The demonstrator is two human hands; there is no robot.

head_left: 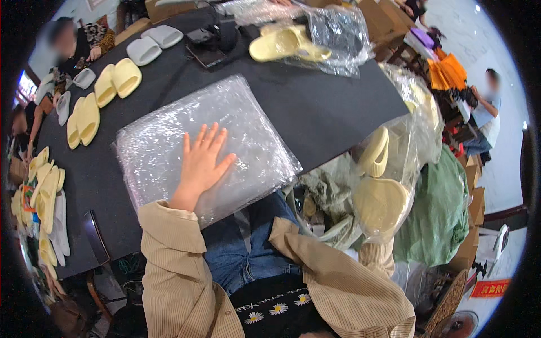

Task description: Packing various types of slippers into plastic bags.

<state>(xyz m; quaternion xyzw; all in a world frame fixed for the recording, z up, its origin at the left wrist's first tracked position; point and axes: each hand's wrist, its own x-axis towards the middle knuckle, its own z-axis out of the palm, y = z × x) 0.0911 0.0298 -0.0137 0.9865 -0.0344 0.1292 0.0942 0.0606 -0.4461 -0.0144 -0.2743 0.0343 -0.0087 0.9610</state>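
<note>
My left hand (204, 166) lies flat, fingers spread, on a stack of clear plastic bags (253, 129) at the near edge of the black table. My right sleeve (377, 256) reaches out to the right, beside the table. There it ends behind a clear bag holding pale yellow slippers (382, 204), which hides my right hand. Whether that hand grips the bag cannot be seen. Below the slippers' bag and to its left is a greyish-green sack (332, 197), partly open.
Yellow slippers (87, 121) and white slippers (145, 49) stand in pairs along the table's (349, 107) far left side. More bagged yellow slippers (284, 44) lie at the back. A phone (97, 236) rests near the left edge. A green sack (434, 208) stands right; people work around.
</note>
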